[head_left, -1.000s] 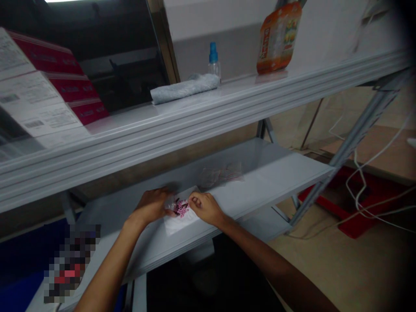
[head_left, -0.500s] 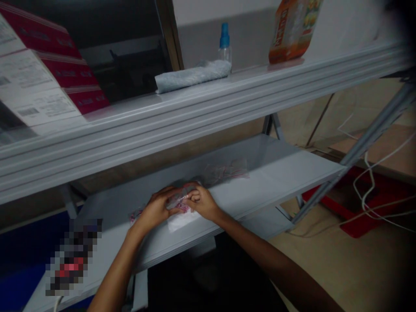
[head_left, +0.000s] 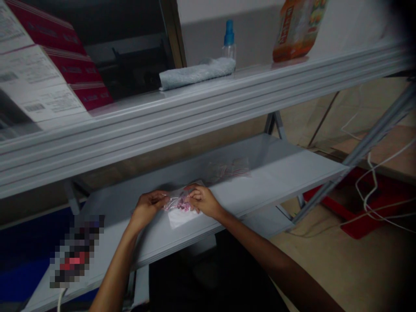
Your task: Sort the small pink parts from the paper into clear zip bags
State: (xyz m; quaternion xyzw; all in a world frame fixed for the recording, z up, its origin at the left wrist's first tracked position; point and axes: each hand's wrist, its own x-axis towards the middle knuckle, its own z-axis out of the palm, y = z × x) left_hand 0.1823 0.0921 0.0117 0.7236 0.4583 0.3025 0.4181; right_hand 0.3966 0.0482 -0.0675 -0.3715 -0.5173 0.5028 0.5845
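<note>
Between my two hands is a clear plastic bag [head_left: 182, 203] with small pink and purple pieces inside, too small to name. My left hand [head_left: 152, 206] pinches the bag's left side between thumb and fingers. At its right side, my right hand [head_left: 202, 200] has its fingers curled onto the plastic. Under the bag, a white sheet or packet [head_left: 182, 218] lies on the grey lower shelf [head_left: 260, 173]. Farther back to the right rest flat clear bags [head_left: 230, 169] with reddish edges, touched by neither hand.
Above runs a ridged upper shelf [head_left: 195, 112] holding red-and-white boxes [head_left: 61, 82], a folded grey cloth [head_left: 198, 74], a blue-capped spray bottle [head_left: 229, 41] and an orange bottle [head_left: 295, 32]. A pixelated object [head_left: 78, 251] lies at the left. White cables [head_left: 368, 186] hang by a red tray [head_left: 354, 229].
My left hand has moved a little left, from over the bag to its side, showing more of the pink pieces and the white sheet. The right hand stays almost in place.
</note>
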